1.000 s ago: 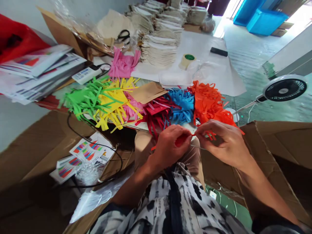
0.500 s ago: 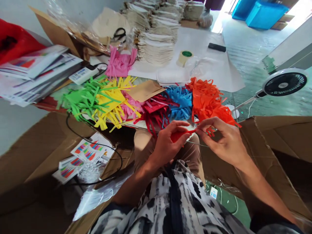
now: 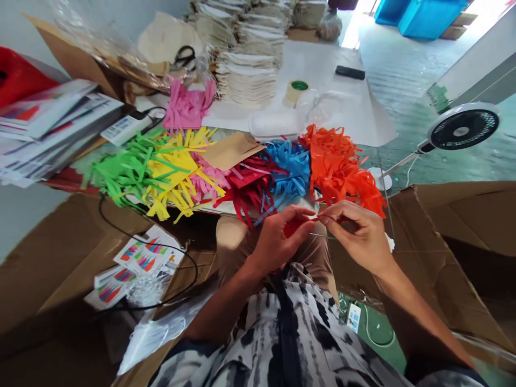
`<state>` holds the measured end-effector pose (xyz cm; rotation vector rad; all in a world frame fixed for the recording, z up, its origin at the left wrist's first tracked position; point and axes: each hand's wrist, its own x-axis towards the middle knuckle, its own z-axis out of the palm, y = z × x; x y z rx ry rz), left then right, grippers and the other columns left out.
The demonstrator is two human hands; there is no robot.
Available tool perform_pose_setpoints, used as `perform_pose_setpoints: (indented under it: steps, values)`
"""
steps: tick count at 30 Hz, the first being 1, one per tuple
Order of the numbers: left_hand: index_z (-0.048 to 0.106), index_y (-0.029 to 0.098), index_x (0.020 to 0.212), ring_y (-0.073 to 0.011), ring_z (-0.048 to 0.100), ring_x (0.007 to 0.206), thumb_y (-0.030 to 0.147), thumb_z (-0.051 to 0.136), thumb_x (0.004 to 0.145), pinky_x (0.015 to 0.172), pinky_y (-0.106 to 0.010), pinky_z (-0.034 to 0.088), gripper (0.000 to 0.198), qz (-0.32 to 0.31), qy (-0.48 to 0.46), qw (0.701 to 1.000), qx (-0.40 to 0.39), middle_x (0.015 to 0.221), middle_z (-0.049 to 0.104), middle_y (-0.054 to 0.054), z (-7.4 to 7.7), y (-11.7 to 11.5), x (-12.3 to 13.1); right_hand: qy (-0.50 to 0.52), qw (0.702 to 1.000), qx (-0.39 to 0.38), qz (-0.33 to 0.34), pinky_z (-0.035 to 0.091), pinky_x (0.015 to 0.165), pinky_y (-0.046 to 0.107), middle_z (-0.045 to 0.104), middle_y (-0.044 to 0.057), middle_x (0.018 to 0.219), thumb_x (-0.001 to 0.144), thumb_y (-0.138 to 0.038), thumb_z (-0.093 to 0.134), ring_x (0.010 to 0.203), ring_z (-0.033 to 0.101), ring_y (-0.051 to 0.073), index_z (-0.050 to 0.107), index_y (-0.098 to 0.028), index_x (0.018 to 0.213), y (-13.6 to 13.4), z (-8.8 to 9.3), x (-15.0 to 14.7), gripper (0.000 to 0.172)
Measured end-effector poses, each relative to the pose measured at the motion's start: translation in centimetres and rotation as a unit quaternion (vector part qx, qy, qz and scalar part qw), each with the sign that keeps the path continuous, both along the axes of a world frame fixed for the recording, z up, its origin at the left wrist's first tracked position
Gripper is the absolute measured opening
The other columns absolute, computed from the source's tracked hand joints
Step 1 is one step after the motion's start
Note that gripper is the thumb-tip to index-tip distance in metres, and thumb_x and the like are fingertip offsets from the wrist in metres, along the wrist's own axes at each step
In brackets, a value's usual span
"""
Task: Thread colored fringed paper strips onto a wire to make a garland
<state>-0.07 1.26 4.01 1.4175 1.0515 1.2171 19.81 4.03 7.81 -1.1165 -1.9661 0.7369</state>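
My left hand (image 3: 280, 239) is closed around a small red strip of thin paper or cloth (image 3: 293, 228), held above my lap. The fingertips of my right hand (image 3: 358, 234) pinch the far end of this strip. A thin pale, needle-like line (image 3: 319, 235) shows between the hands; I cannot tell which hand has it. Just beyond lie fringed bunches: orange-red (image 3: 332, 164), blue (image 3: 291, 166), dark red (image 3: 252, 180), yellow (image 3: 171, 172) and green (image 3: 123, 166). Pale pink fringe and a brown card (image 3: 231, 151) lie among them.
Farther back are another pink bunch (image 3: 188, 105), stacked off-white pieces (image 3: 245, 75), tape (image 3: 296, 91), black scissors (image 3: 185, 56) and a dark block (image 3: 350, 72). Printed sheets (image 3: 52, 123) lie left. A fan (image 3: 459, 129) stands right; cardboard boxes (image 3: 463, 215) flank my legs.
The view has shifted slightly, so the table's things sit farther left. Both hands keep their grip on the red strip, and the thin pale line shows more clearly between them.
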Motion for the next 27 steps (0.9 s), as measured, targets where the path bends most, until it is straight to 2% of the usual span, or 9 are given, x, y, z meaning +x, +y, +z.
perform_pose_setpoints:
  steps: [4, 8, 14, 16, 18, 21, 23, 24, 27]
  values:
    - [0.074, 0.018, 0.095, -0.0128, 0.064, 0.075, 0.036, 0.062, 0.107, 0.073, -0.025, 0.046, 0.025, -0.061, 0.11, 0.992, 0.026, 0.082, 0.072, 0.0, -0.1, 0.1, 0.1, -0.04, 0.999, 0.002, 0.006, 0.046, 0.067, 0.031, 0.068, -0.001, 0.079, 0.103, -0.027, 0.067, 0.07, 0.06, 0.015, 0.07, -0.024, 0.089, -0.6, 0.0, 0.4, 0.015]
    - [0.068, 0.018, 0.084, -0.0111, 0.057, 0.073, 0.036, 0.055, 0.11, 0.072, -0.025, 0.042, 0.034, -0.11, 0.119, 0.987, 0.02, 0.079, 0.065, 0.002, -0.7, -0.1, 0.2, -0.009, 0.998, -0.014, -0.06, 0.048, 0.071, 0.031, 0.068, 0.0, 0.081, 0.103, -0.034, 0.068, 0.074, 0.062, 0.016, 0.065, -0.024, 0.083, -1.5, -0.6, 1.6, 0.023]
    - [0.07, 0.018, 0.095, -0.0132, 0.062, 0.076, 0.037, 0.052, 0.11, 0.073, -0.025, 0.047, 0.03, -0.132, 0.084, 0.988, -0.016, 0.084, 0.071, 0.0, -1.0, 0.4, 2.2, 0.098, 0.987, -0.121, -0.042, 0.059, 0.093, 0.039, 0.08, 0.004, 0.113, 0.099, -0.042, 0.074, 0.104, 0.074, 0.023, 0.08, -0.029, 0.109, -2.1, -2.5, 2.3, 0.017]
    - [0.073, 0.018, 0.102, -0.0156, 0.067, 0.082, 0.036, 0.055, 0.108, 0.078, -0.027, 0.051, 0.026, -0.143, 0.091, 0.986, 0.006, 0.093, 0.077, -0.003, -1.0, 1.2, 2.9, 0.119, 0.982, -0.135, -0.047, 0.058, 0.1, 0.042, 0.081, 0.005, 0.113, 0.1, -0.043, 0.072, 0.11, 0.074, 0.025, 0.081, -0.029, 0.1, -1.6, -2.9, 2.7, 0.017]
    - [0.075, 0.019, 0.108, -0.0189, 0.072, 0.093, 0.036, 0.06, 0.106, 0.086, -0.03, 0.054, 0.022, -0.126, 0.124, 0.983, 0.051, 0.104, 0.08, -0.005, -0.9, 2.3, 3.2, 0.165, 0.972, -0.134, -0.099, 0.06, 0.094, 0.041, 0.081, 0.004, 0.106, 0.102, -0.046, 0.068, 0.103, 0.076, 0.023, 0.078, -0.028, 0.092, -0.5, -2.9, 3.9, 0.023]
    - [0.075, 0.02, 0.112, -0.0229, 0.071, 0.111, 0.031, 0.061, 0.107, 0.101, -0.037, 0.054, 0.019, -0.06, 0.209, 0.967, 0.133, 0.115, 0.08, -0.007, -0.9, 4.6, 3.3, 0.159, 0.963, -0.06, -0.21, 0.058, 0.077, 0.034, 0.079, 0.004, 0.099, 0.107, -0.051, 0.056, 0.087, 0.075, 0.021, 0.071, -0.028, 0.1, 2.6, -2.0, 7.3, 0.029]
    - [0.074, 0.021, 0.121, -0.0235, 0.067, 0.119, 0.025, 0.059, 0.108, 0.108, -0.039, 0.053, 0.021, -0.032, 0.271, 0.945, 0.183, 0.124, 0.078, -0.007, -0.9, 6.3, 3.7, 0.01, 0.949, 0.094, -0.301, 0.055, 0.078, 0.034, 0.076, 0.006, 0.096, 0.112, -0.046, 0.043, 0.087, 0.073, 0.02, 0.071, -0.025, 0.111, 5.4, -0.7, 9.8, 0.035]
    - [0.072, 0.02, 0.129, -0.0234, 0.065, 0.122, 0.023, 0.059, 0.107, 0.111, -0.039, 0.052, 0.026, -0.03, 0.3, 0.931, 0.204, 0.13, 0.077, -0.007, -0.8, 7.2, 4.2, -0.088, 0.923, 0.165, -0.335, 0.054, 0.081, 0.037, 0.075, 0.008, 0.098, 0.113, -0.042, 0.037, 0.089, 0.071, 0.021, 0.071, -0.023, 0.119, 6.8, 0.1, 10.9, 0.04]
    - [0.06, 0.022, 0.151, -0.0251, 0.062, 0.128, 0.022, 0.062, 0.106, 0.11, -0.04, 0.053, 0.045, -0.055, 0.39, 0.887, 0.243, 0.149, 0.068, -0.008, -0.6, 9.8, 6.6, -0.224, 0.884, 0.212, -0.35, 0.047, 0.09, 0.046, 0.07, 0.017, 0.119, 0.11, -0.04, 0.045, 0.112, 0.063, 0.03, 0.076, -0.021, 0.132, 11.1, 1.8, 12.3, 0.042]
